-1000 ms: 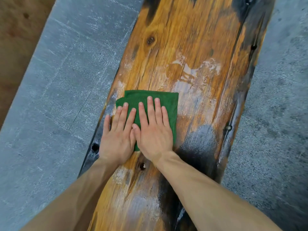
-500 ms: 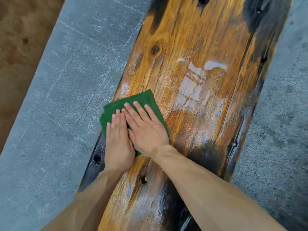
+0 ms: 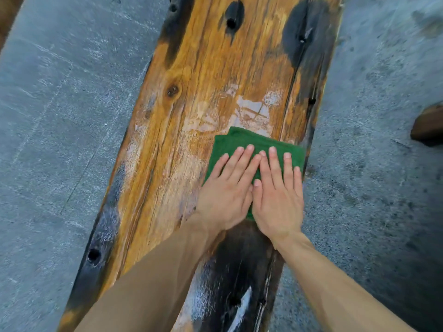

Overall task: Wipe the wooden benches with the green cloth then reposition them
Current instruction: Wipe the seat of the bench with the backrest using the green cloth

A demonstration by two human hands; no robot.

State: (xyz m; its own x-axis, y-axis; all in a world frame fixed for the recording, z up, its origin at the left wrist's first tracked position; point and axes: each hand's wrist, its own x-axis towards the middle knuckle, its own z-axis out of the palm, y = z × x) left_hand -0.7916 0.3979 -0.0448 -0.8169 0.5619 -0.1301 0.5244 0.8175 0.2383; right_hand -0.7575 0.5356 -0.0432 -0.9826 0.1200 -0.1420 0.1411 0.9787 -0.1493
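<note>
A long wooden bench (image 3: 187, 111), orange-brown with black scorched patches and wet smears, runs from the bottom to the top of the view. A folded green cloth (image 3: 242, 142) lies flat near the bench's right edge. My left hand (image 3: 227, 190) and my right hand (image 3: 278, 195) rest side by side on the cloth, palms down, fingers stretched forward, pressing it onto the wood. The cloth's near part is hidden under both hands.
Grey concrete floor (image 3: 67, 116) lies on both sides of the bench. A dark wooden piece (image 3: 429, 125), maybe part of another bench, juts in at the right edge. Brown ground shows in the top left corner.
Both hands have slid the cloth from the bench's left edge across to its right edge. The wood on the left side now shows fresh wet streaks.
</note>
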